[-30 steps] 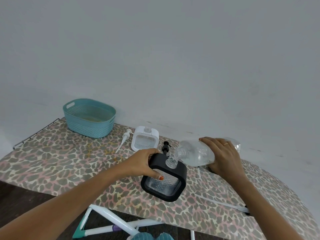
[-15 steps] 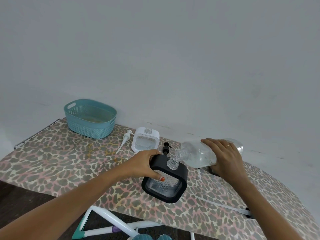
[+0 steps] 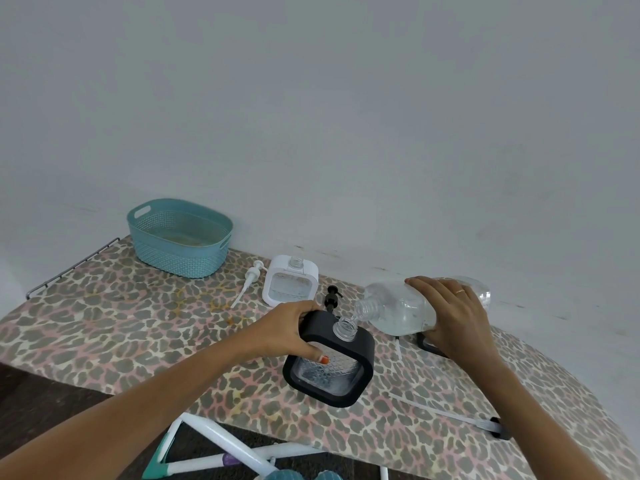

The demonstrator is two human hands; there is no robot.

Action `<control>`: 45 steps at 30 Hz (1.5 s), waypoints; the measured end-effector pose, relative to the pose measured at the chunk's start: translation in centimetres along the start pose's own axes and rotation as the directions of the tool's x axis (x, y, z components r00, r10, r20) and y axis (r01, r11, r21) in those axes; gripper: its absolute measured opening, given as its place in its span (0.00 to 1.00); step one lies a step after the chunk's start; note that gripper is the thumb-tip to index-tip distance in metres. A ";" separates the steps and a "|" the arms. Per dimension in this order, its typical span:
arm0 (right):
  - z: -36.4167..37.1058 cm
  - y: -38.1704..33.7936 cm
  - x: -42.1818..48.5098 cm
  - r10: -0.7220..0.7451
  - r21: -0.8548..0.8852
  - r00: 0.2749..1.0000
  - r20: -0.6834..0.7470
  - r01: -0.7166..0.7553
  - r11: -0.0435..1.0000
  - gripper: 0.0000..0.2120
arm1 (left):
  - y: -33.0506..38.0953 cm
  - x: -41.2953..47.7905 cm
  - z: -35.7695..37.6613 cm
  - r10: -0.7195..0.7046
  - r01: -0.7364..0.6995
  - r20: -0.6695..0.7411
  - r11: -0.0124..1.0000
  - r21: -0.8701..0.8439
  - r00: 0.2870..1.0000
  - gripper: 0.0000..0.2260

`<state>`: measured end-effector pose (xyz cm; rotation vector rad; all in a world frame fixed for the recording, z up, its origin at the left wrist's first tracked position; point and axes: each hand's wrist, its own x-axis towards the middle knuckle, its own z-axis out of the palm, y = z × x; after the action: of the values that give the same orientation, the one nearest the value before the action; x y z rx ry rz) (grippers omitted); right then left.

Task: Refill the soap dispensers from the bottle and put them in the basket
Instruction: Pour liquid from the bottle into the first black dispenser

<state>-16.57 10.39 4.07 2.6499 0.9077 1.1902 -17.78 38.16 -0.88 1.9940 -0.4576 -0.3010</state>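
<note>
Pouring under way now: clear refill bottle [image 3: 401,308] tipped nearly flat, mouth brought right over the open neck of the black soap dispenser [image 3: 330,362], and a thin clear stream just visible dropping into it, where half a second ago no stream could be made out between the two mouths. Right hand [image 3: 453,313] wrapped over the bottle's body, fingers curled across the top, holding the tilt. Left hand [image 3: 294,327] clamped on the dispenser's upper left corner, thumb pressed against the front face, bracing it on the leopard-print bench [image 3: 114,327]. Liquid pooled low in the ribbed clear window of the dispenser, so filling only begun by the look of it. Black pump head [image 3: 331,296] lying on the bench just behind, near the bottle's neck, waiting to be screwed back. White soap dispenser [image 3: 290,285] standing open-necked further back, its white pump [image 3: 248,280] lying beside it on the left; contents hard to judge from here. Teal basket [image 3: 180,237] at the far left corner, well apart from both dispensers, nothing of the task in it yet. Meaning: first refill properly started, capping and both placements into the basket left to do. Narrow neck, steady tilt needed, spill on the cloth the likely risk.
</note>
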 end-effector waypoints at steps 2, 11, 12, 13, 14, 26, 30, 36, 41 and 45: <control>-0.1 0.0 0.0 -0.005 0.002 1.000 0.001 0.005 1.000 0.40 | 0.0 0.0 0.0 0.002 -0.002 -0.002 1.000 0.003 1.000 0.32; -0.4 0.3 0.0 -0.008 -0.004 1.000 0.009 0.008 1.000 0.41 | -0.1 0.1 0.2 0.005 -0.005 -0.006 1.000 -0.018 1.000 0.26; -0.4 0.3 0.0 -0.007 -0.004 1.000 0.011 0.007 1.000 0.41 | -0.1 0.2 0.2 0.007 -0.007 -0.005 1.000 -0.019 1.000 0.26; -0.5 0.3 0.0 -0.006 -0.004 1.000 0.011 0.006 1.000 0.41 | -0.1 0.2 0.2 0.008 -0.008 -0.005 1.000 -0.018 1.000 0.27; -0.5 0.3 0.1 -0.006 -0.005 1.000 0.012 0.006 1.000 0.40 | -0.1 0.2 0.2 0.010 -0.010 -0.004 1.000 -0.015 1.000 0.27; -0.6 0.7 0.1 0.002 -0.011 1.000 0.019 -0.002 1.000 0.41 | 0.0 0.3 0.3 0.016 -0.016 -0.014 1.000 -0.004 1.000 0.28; -0.6 0.7 0.0 0.006 -0.016 1.000 0.026 -0.006 1.000 0.41 | 0.0 0.3 0.4 0.018 -0.019 -0.018 1.000 -0.015 1.000 0.25; -0.6 0.8 0.0 0.000 -0.023 1.000 0.009 0.000 1.000 0.41 | 0.0 0.4 0.5 0.026 -0.026 -0.019 1.000 -0.015 0.999 0.23; -0.6 0.8 0.0 -0.004 -0.028 1.000 -0.002 0.004 1.000 0.40 | -0.2 0.5 0.6 0.016 -0.016 -0.026 1.000 -0.012 1.000 0.24; -0.6 0.8 0.0 0.000 -0.026 1.000 0.003 0.001 1.000 0.40 | -0.3 0.5 0.7 0.019 -0.019 -0.035 1.000 -0.007 0.999 0.26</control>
<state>-16.59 9.66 4.74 2.6300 0.8862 1.1900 -17.53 37.51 -1.41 1.9834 -0.4519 -0.2554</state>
